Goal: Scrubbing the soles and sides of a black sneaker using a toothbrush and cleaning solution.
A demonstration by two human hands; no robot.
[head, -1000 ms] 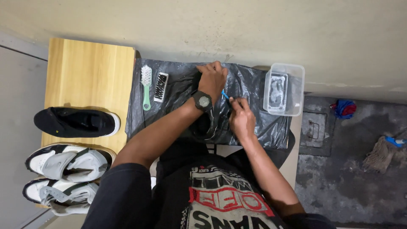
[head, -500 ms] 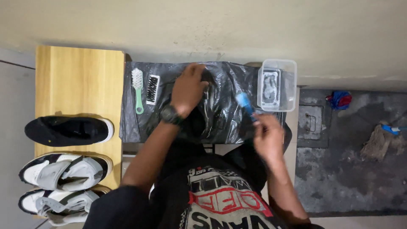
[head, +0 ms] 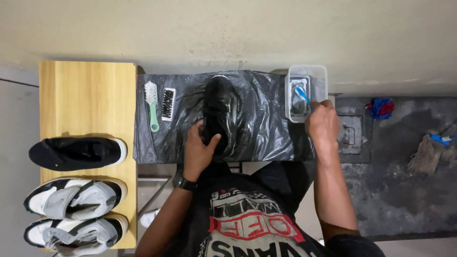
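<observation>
A black shoe (head: 220,107) lies on a black plastic sheet (head: 266,123) spread over a low table. My left hand (head: 199,148) grips the near end of the shoe; a watch is on that wrist. My right hand (head: 322,124) holds a blue-handled brush (head: 302,95) with its head dipped into a clear plastic tub (head: 307,78) at the sheet's right end.
A green-handled brush (head: 152,98) and a small black brush (head: 168,103) lie on the sheet's left part. A wooden board (head: 85,95) on the left carries a black shoe (head: 76,153) and two grey-white sneakers (head: 74,200). A mop (head: 428,152) and blue rag (head: 381,107) lie on the floor to the right.
My right hand has moved right from over the sheet to the tub with the brush. My left hand slid from the shoe's far part to its near end, uncovering the shoe.
</observation>
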